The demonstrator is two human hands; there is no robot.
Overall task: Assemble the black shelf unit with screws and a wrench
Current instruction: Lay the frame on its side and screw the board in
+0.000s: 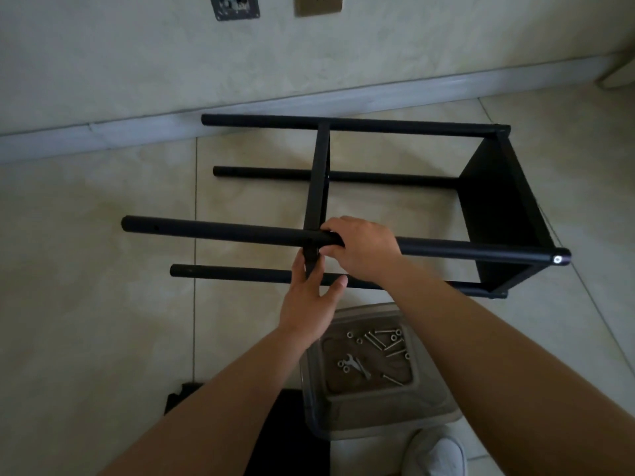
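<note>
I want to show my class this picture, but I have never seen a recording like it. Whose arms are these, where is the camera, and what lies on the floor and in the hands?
The camera sits on a person's head, looking down at their own two bare hands. A black shelf unit lies on its side on the tiled floor. The right hand grips one of its round posts. The left hand touches the middle shelf board where it meets that post. Nearer the person stands a clear plastic tub holding screws and a small wrench.
</note>
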